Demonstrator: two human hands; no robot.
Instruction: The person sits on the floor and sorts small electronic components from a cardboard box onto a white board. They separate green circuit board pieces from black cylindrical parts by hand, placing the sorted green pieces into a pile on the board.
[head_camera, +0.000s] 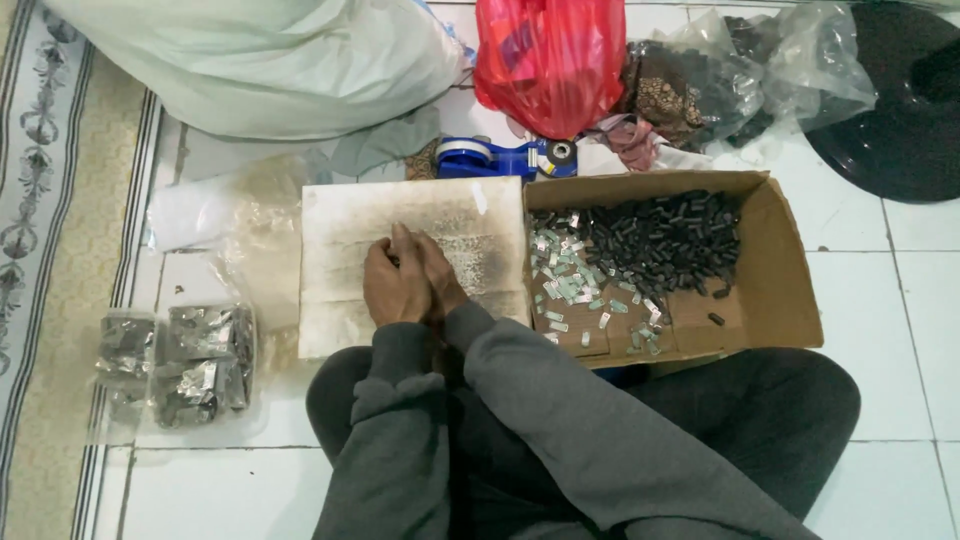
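A: Sitting cross-legged on the tiled floor (880, 400), resting both hands on the smudged white board (460, 225) just left of the open cardboard box (780, 270)

B: Pressing together? Or gripping something?

A: Left hand (392, 285) and right hand (440, 280) touching side by side, fingers curled inward, closing on something too small to make out, so leaving that as uncertain

B: And the loose pieces?

A: Lying inside the box, to the right of both hands; black cylinders (665, 240) heaping toward the far right corner, silvery-green strips (575, 285) scattering along the box's left side, long axes pointing every which way. Right hand sitting nearer to the box, silvery strips being the closest pieces

B: Anything left of the board?

A: Small clear bags of packed parts (200, 360) lying well left of the box, beyond the board. Blue tape dispenser (495, 158) and red plastic bag (550, 60) sitting behind the box's far left corner
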